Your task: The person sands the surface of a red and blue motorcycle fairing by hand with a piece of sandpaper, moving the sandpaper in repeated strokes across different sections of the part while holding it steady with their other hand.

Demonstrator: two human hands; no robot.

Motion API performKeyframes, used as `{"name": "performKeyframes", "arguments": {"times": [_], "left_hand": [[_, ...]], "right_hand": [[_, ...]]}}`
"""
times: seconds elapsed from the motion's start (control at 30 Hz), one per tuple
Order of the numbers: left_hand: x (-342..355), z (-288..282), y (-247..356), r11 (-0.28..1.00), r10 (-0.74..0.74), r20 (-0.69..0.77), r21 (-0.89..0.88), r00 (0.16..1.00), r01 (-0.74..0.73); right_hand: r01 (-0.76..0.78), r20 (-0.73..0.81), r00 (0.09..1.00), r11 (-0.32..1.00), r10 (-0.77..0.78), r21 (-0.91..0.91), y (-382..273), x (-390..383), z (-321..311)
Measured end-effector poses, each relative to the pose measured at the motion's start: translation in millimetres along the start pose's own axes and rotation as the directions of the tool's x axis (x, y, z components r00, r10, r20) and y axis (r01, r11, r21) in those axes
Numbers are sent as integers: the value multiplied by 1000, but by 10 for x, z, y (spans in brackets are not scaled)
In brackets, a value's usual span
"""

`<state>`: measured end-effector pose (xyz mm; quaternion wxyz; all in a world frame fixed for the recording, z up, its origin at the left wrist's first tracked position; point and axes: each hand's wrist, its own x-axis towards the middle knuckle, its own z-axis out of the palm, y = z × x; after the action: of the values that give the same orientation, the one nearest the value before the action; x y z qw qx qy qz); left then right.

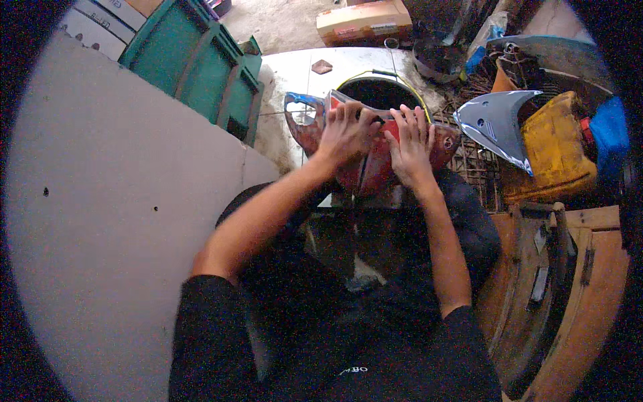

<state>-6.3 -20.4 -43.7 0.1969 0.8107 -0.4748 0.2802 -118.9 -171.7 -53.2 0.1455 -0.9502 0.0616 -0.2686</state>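
A worn red body panel (362, 167), with blue and silver at its left end, lies across in front of me over a dark round bucket (372, 90) with a yellow rim. My left hand (348, 134) is on the panel's upper middle, fingers curled; a small dark bit shows by its fingertips, too hidden to name. My right hand (412, 144) rests on the panel just to the right, fingers stretched out.
A pale wall (114, 187) and green panel (184, 63) stand left. A cardboard box (365, 23) lies behind the tiled surface (288, 70). At right are a grey plastic panel (495, 127), yellow container (556, 161), blue object (609, 134), metal grating and wooden pieces (593, 281).
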Motion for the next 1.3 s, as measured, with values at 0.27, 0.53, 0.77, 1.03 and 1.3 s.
{"name": "performKeyframes", "arguments": {"times": [0.27, 0.53, 0.77, 1.03, 1.3], "left_hand": [[-136, -67, -65, 963, 59, 98, -268, 993, -31], [116, -33, -163, 961, -239, 138, -109, 961, 255], [222, 16, -407, 900, -423, 42, -93, 905, 425], [207, 52, -395, 952, -305, 346, 96, 887, 290], [-34, 163, -349, 987, -48, 388, 158, 920, -15]], "right_hand": [[-12, 14, 1000, 997, 11, 70, -23, -26, -86], [-33, 41, 999, 996, 30, 83, -16, -28, -82], [-15, 45, 999, 995, 11, 97, -55, -26, -112], [-25, 61, 998, 995, 18, 101, -36, -9, -104], [-17, 57, 998, 996, 12, 91, -29, -18, -91]]}}
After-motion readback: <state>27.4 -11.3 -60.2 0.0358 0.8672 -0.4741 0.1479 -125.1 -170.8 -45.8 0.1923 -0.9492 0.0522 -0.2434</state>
